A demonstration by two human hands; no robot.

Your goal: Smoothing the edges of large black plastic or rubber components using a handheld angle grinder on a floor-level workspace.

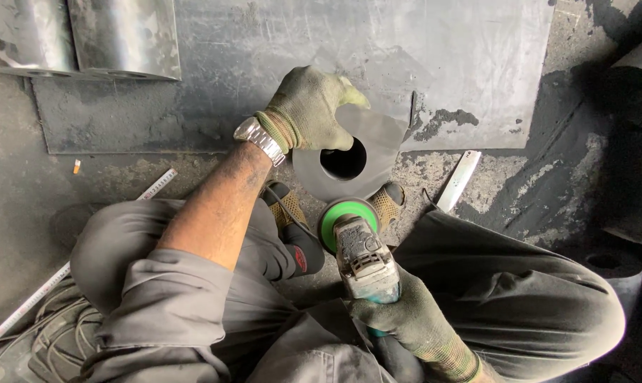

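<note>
Angle grinder [365, 262] with a green guard disc [329, 222] sits low in the middle of the view, gripped round its body by the right hand [404, 319], gloved fingers wrapped tight on it. Its disc end meets the lower edge of a round grey metal plate with a hole in the middle [343, 164], which stands tilted on the concrete floor [23, 184] between the person's shoes [388, 202]. Left hand [310, 110], also in a dirty green glove, clamps the top of that plate, fingers curled over its rim, with a silver wristwatch [260, 139] just behind. Behind the plate lies a big flat steel sheet [299, 50]. A white measuring tape [154, 186] runs off to the left, and a small orange scrap [76, 167] lies near it.
</note>
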